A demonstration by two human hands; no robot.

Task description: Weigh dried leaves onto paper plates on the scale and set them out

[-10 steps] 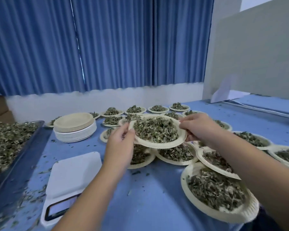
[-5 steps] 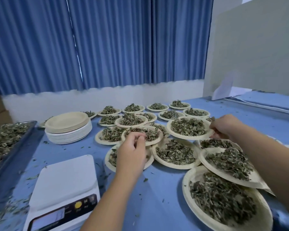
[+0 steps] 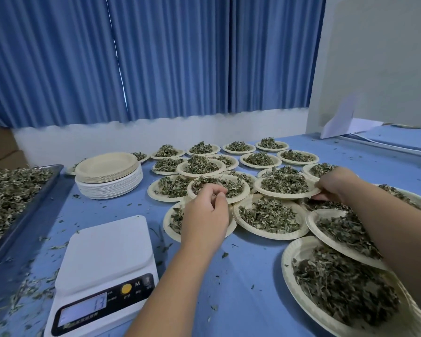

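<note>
My right hand grips the right rim of a paper plate of dried leaves, which rests on top of other filled plates in the middle of the blue table. My left hand hovers curled over the near rim of another filled plate, fingers closed with nothing visibly in them. The white digital scale stands bare at the front left, its display lit. A stack of unused paper plates sits behind it.
Several more filled plates cover the table's middle and right, some overlapping. A metal tray of loose dried leaves lies at the left edge. Leaf crumbs litter the blue tabletop. A white board stands at the back right.
The plate that both hands carried has been set down among the others on the right. My left hand let go and pulled back toward the middle; my right hand stays on the rim.
</note>
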